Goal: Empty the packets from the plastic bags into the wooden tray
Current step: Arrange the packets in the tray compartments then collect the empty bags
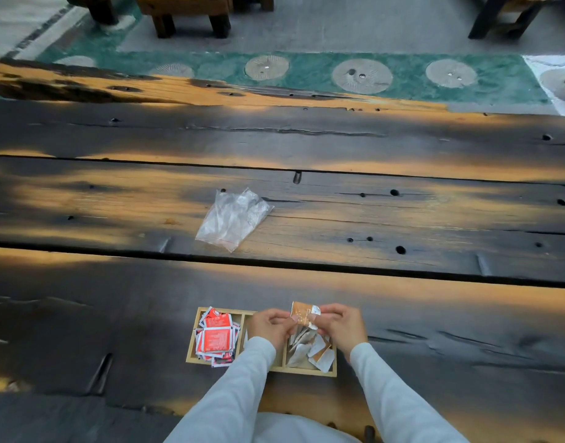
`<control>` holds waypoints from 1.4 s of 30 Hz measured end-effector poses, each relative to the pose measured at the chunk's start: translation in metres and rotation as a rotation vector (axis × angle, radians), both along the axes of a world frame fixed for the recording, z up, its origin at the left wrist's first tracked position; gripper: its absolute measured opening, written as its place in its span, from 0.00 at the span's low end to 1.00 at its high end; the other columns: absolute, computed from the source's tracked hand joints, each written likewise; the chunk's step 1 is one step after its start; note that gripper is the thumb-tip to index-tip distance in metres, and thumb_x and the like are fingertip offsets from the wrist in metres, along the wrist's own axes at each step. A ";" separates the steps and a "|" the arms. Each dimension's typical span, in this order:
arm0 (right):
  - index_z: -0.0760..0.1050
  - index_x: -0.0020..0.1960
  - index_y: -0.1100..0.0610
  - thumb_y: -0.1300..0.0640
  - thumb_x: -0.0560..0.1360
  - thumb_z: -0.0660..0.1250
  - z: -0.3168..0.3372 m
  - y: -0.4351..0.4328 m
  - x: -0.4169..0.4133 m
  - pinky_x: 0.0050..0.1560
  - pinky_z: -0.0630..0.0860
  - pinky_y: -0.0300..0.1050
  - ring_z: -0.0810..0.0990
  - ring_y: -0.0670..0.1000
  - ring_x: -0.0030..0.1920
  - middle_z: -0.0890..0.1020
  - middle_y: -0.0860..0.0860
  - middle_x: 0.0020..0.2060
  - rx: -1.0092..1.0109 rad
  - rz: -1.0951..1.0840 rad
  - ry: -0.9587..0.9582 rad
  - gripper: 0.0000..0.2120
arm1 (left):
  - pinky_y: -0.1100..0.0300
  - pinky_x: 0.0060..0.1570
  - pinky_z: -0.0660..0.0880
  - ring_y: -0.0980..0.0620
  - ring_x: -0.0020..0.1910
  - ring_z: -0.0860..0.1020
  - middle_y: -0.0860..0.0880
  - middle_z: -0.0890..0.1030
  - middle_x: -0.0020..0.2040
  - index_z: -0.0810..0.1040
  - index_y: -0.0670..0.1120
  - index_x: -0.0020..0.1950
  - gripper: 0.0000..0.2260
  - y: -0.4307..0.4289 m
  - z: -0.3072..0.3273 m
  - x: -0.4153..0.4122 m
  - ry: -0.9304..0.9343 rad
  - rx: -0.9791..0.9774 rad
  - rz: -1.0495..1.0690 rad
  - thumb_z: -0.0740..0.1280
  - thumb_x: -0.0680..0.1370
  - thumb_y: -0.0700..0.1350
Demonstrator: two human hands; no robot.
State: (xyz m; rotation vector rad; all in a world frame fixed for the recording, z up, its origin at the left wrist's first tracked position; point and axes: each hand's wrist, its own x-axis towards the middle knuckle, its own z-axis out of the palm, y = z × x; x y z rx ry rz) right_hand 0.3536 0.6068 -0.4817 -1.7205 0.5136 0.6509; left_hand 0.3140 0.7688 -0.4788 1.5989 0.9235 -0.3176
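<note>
The desk (402,314), built of long dark planks with worn amber patches, cracks and knot holes, is filling most of the view. Beyond its far edge, a grey floor (338,30) is carrying a green strip (306,71) set with round stone discs, and wooden stools (183,11) are standing further back.

An empty clear plastic bag (233,219) is lying crumpled mid-desk, well apart from the wooden tray (191,343), which is sitting at the near edge. Red packets (215,338) are piling in its left compartment and spilling over the rim; their white print is too small to read. Pale packets (310,350) are lying in the right compartment. The middle compartment is hidden under the left arm.

Both arms, in light sleeves (386,394), are reaching forward. The left hand (270,326) and right hand (342,327), fingers curled, are pinching an orange packet (303,313) from either side above the right compartment. Its markings are illegible.
</note>
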 end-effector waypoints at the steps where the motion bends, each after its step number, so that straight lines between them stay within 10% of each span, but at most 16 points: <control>1: 0.85 0.44 0.56 0.63 0.70 0.79 -0.002 -0.001 -0.006 0.41 0.85 0.46 0.88 0.56 0.38 0.89 0.56 0.38 0.005 -0.003 0.002 0.06 | 0.56 0.44 0.82 0.47 0.37 0.84 0.46 0.86 0.38 0.85 0.42 0.46 0.06 -0.002 0.000 -0.005 0.012 0.036 -0.029 0.76 0.71 0.41; 16: 0.80 0.39 0.48 0.58 0.75 0.73 -0.003 -0.026 -0.046 0.56 0.79 0.47 0.82 0.53 0.45 0.84 0.47 0.33 -0.328 -0.061 -0.145 0.09 | 0.61 0.51 0.78 0.53 0.43 0.80 0.52 0.82 0.45 0.81 0.47 0.56 0.15 -0.033 0.002 -0.048 0.073 0.211 -0.257 0.76 0.71 0.40; 20: 0.84 0.50 0.55 0.57 0.78 0.70 -0.003 -0.026 -0.059 0.54 0.73 0.39 0.77 0.47 0.42 0.85 0.51 0.39 -0.348 0.104 -0.145 0.05 | 0.55 0.61 0.77 0.50 0.51 0.82 0.50 0.84 0.54 0.83 0.49 0.58 0.14 -0.050 -0.003 -0.052 0.098 0.302 -0.388 0.74 0.72 0.43; 30: 0.80 0.41 0.53 0.50 0.75 0.68 -0.014 -0.013 -0.056 0.52 0.79 0.47 0.83 0.59 0.52 0.86 0.56 0.47 -0.594 0.429 -0.031 0.08 | 0.58 0.65 0.73 0.48 0.62 0.77 0.49 0.77 0.64 0.78 0.49 0.65 0.16 -0.061 -0.003 -0.063 0.057 0.470 -0.568 0.66 0.78 0.46; 42: 0.76 0.65 0.54 0.39 0.80 0.62 0.000 -0.019 -0.038 0.57 0.77 0.51 0.81 0.62 0.59 0.85 0.59 0.56 -0.614 0.292 -0.099 0.22 | 0.58 0.60 0.74 0.52 0.53 0.77 0.49 0.80 0.59 0.81 0.50 0.61 0.12 0.004 0.020 -0.042 -0.021 0.449 -0.431 0.66 0.78 0.44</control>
